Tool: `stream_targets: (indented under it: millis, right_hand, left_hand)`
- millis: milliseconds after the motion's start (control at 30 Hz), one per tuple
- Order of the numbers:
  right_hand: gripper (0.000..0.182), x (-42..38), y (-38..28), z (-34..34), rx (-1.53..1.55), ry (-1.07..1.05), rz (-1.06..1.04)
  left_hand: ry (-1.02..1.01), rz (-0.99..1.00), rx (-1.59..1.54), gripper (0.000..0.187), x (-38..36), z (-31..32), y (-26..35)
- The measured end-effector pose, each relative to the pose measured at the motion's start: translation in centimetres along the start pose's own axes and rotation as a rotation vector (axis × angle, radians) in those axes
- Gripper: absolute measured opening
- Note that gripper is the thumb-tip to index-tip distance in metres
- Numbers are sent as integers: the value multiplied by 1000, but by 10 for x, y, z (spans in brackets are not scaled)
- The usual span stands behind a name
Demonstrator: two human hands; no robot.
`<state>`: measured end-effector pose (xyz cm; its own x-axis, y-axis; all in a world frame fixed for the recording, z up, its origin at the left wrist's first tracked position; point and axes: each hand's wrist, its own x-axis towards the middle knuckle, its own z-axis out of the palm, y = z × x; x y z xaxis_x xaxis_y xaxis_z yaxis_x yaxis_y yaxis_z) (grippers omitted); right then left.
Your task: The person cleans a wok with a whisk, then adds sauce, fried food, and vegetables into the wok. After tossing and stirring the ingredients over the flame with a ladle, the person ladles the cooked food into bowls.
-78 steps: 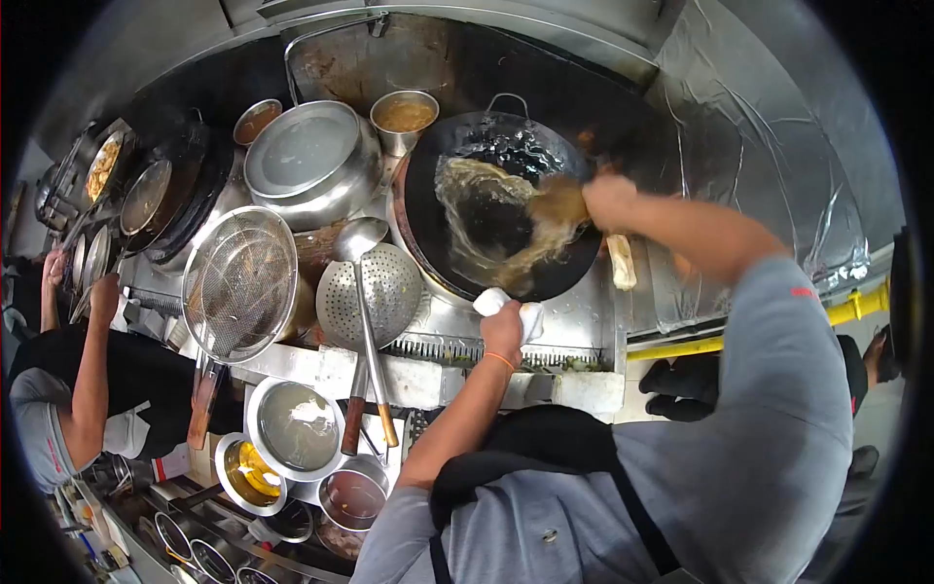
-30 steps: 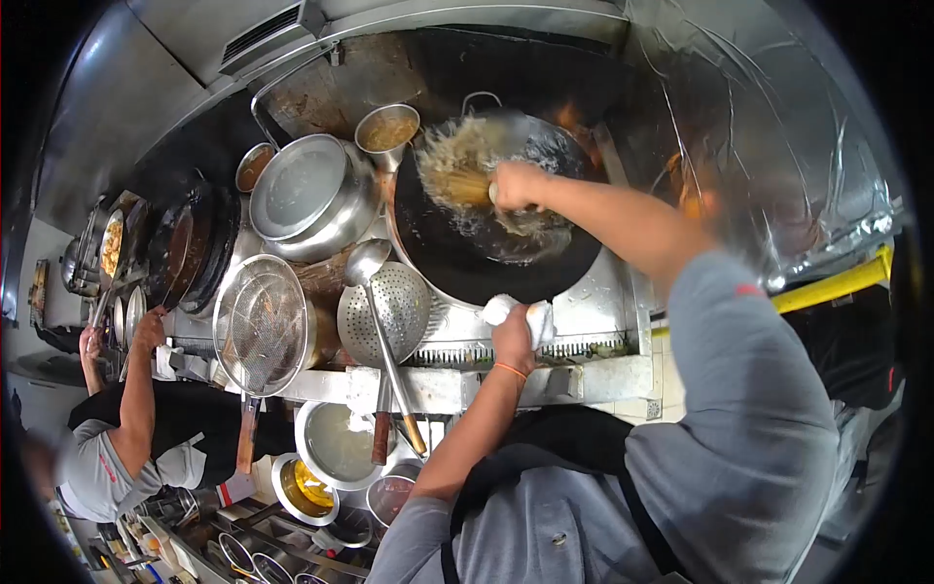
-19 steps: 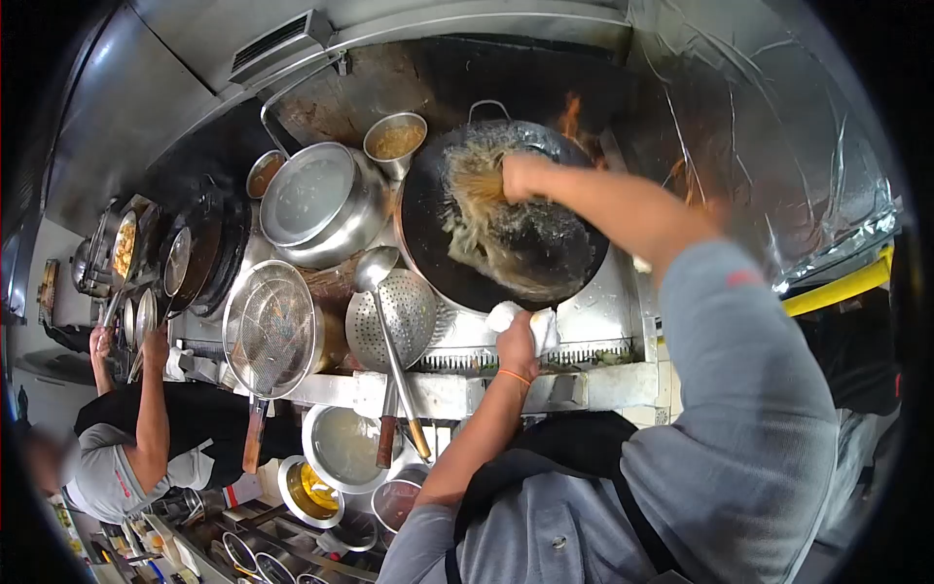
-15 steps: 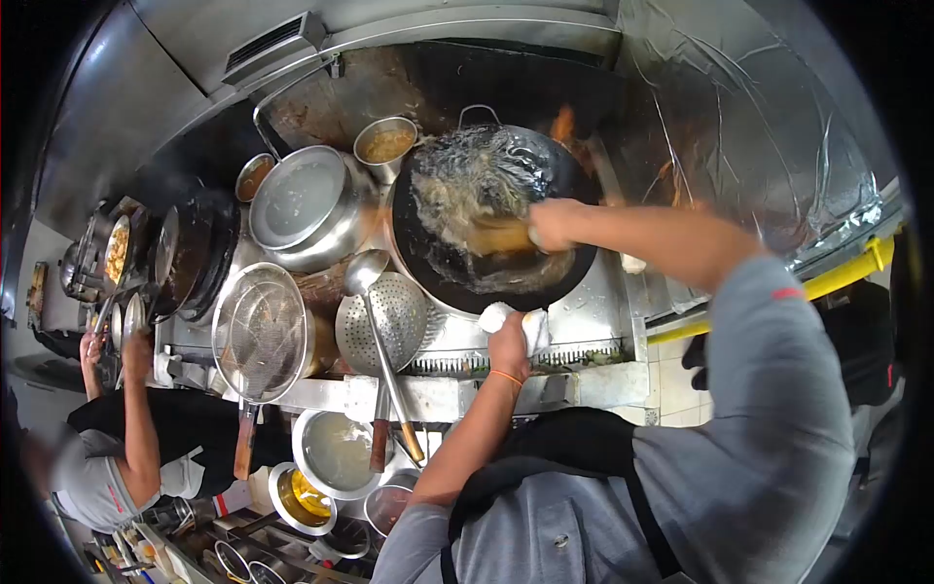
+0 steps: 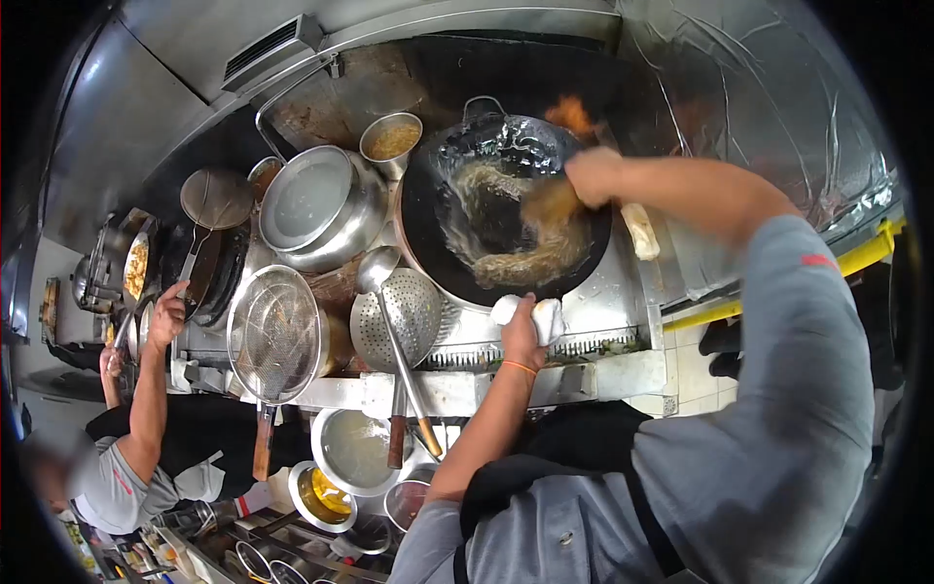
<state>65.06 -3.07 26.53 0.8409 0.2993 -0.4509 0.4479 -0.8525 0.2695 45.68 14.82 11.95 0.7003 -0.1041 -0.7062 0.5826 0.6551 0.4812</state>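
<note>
A large black wok [image 5: 425, 219] sits on the burner in front of me, with cloudy water [image 5: 516, 265] swirling inside. My right hand [image 5: 593, 177] is closed around a tan wok brush [image 5: 551, 206], smeared by motion, at the wok's right side. At the near rim, my left hand [image 5: 521, 336] grips a folded white cloth [image 5: 547, 319] against the wok's edge. A loop handle [image 5: 483, 99] stands up at the far rim.
Flames [image 5: 572, 115] rise behind the wok. To the left are a ladle [image 5: 377, 269], a perforated skimmer [image 5: 413, 316], a mesh strainer [image 5: 276, 331] and a lidded steel pot [image 5: 306, 200]. A co-worker's hand [image 5: 167, 316] holds a strainer farther left.
My right hand and the brush have swept right and slightly away from me, and the water has spread around the wok. The co-worker now holds a strainer up over the far-left wok.
</note>
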Motion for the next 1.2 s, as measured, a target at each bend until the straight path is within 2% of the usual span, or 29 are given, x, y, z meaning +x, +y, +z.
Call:
stream_targets:
  millis: [67,100,133,167,200,233,267,300,333,367,400,433,467,500,533,567,600,633,667,767,867,933,1000,1067,1133,1200]
  right_hand:
    - [23,59,-15,-15,281,185,85]
    - [29,75,-44,-19,427,347,136]
    - [37,73,-69,-25,623,150,113]
    - [44,74,-92,-11,724,156,-27]
    - [49,60,-108,2,900,105,43]
    - [53,34,-116,8,879,-19,-30]
    - [51,-15,-116,7,755,-49,-186]
    - [50,-63,-111,17,826,-133,-174]
    - [52,-73,-105,50,526,-113,-337]
    - [56,-123,-82,46,535,-113,-351]
    - [58,-167,-58,38,574,-106,-289]
    - [58,-158,-32,72,393,21,-336]
    - [58,-171,-7,59,357,-20,-334]
    - [55,-154,22,74,317,83,-322]
    - [48,-164,32,47,348,-21,-92]
    - [40,-145,46,44,351,4,12]
    - [32,-142,54,36,465,38,112]
    - [37,-161,55,13,732,9,265]
    - [45,-165,59,5,911,84,277]
    - [52,-153,74,0,997,82,226]
    - [49,-145,73,0,1012,84,248]
    - [31,-143,71,5,967,104,247]
    - [30,-132,70,14,983,71,258]
    - [27,-117,68,25,1498,-31,372]
    - [26,-101,61,38,1579,5,396]
    - [24,-95,60,45,1660,42,424]
  left_hand:
    - [76,32,-8,18,4,6,-2]
    - [116,38,67,19,18,-4,-9]
    - [118,50,74,19,17,-4,-9]
    - [197,147,160,28,15,0,-6]
    - [281,222,251,38,10,-1,-13]
    - [298,251,241,38,19,-8,-19]
    - [332,313,326,38,6,-8,-14]
    - [299,338,330,37,1,-19,-10]
    - [267,312,264,35,-30,-12,3]
    - [301,387,325,33,-29,-24,7]
    - [328,394,431,33,-60,-18,21]
    - [236,430,318,34,-53,-37,22]
    - [311,416,381,32,-71,-36,31]
    - [312,414,406,32,-83,-37,37]
    - [312,416,431,32,-91,-37,43]
    - [302,410,441,30,-96,-40,48]
    - [293,407,444,29,-98,-43,52]
    - [330,432,482,27,-100,-45,55]
    - [337,439,494,27,-102,-48,57]
    - [367,483,565,28,-113,-47,58]
    - [450,513,651,32,-132,-37,55]
    - [487,601,763,35,-135,-37,54]
    - [486,626,850,35,-140,-36,57]
    - [484,648,936,35,-145,-31,57]
    - [482,749,913,20,-147,-22,56]
    - [445,764,942,18,-153,-15,58]
